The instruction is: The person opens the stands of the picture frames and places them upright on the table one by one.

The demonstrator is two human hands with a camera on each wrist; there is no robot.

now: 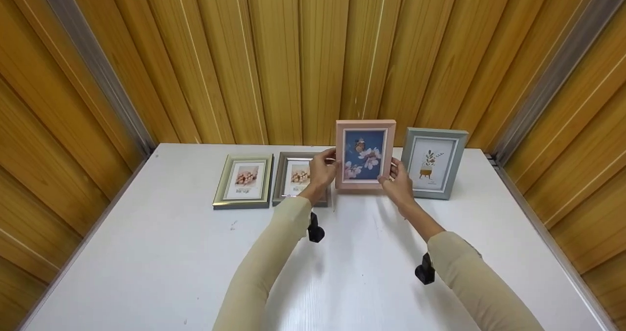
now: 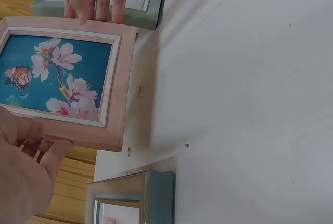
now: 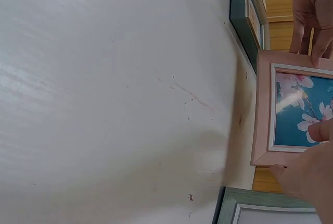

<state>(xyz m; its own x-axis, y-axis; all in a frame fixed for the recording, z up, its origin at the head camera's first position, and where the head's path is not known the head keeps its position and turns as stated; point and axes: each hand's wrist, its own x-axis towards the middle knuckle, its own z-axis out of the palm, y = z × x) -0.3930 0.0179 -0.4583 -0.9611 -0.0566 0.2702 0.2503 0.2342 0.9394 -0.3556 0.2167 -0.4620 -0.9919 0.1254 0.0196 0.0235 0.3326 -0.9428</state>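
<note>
A pink frame (image 1: 365,185) with a butterfly and blossom picture is upright between both hands, near the back of the white table. The left hand (image 1: 323,170) grips its left side, thumb at the front edge; in the left wrist view this hand (image 2: 26,166) pinches the pink frame (image 2: 99,135). The right hand (image 1: 398,184) holds the right side low down; in the right wrist view its thumb lies over the front of the pink frame (image 3: 263,109), the hand (image 3: 312,169) at the near edge. In that view a shadow falls beside the frame's lower edge.
Right of the pink frame stands a grey-green frame (image 1: 455,169) with a plant picture. To the left lie a brown-grey frame (image 1: 279,184) and a gold-green frame (image 1: 221,187) on the white table (image 1: 171,253). Ridged wood-look panels (image 1: 274,52) rise behind the table's back edge.
</note>
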